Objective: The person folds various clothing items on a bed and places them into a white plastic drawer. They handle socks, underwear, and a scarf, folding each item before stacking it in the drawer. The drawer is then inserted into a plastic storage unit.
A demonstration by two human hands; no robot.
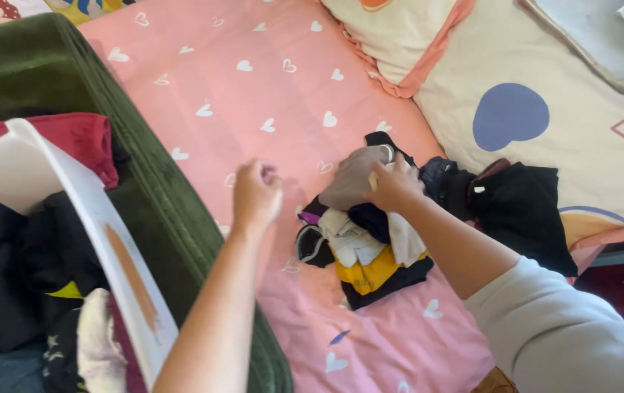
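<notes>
A small heap of clothes (370,262) lies on a pink sheet (253,87) with white hearts; I see white, yellow, black and purple pieces in it. My right hand (393,183) grips a grey-brown garment (348,178) on top of the heap. My left hand (256,195) hovers over the sheet just left of the heap, fingers curled in, nothing visible in it. Dark garments (523,207) lie to the right of the heap.
A white laundry basket (101,218) with dark clothes and a red piece (82,138) stands at the left, on a green blanket (159,204). Cream pillows (545,109) with pink trim and a blue heart lie at the upper right.
</notes>
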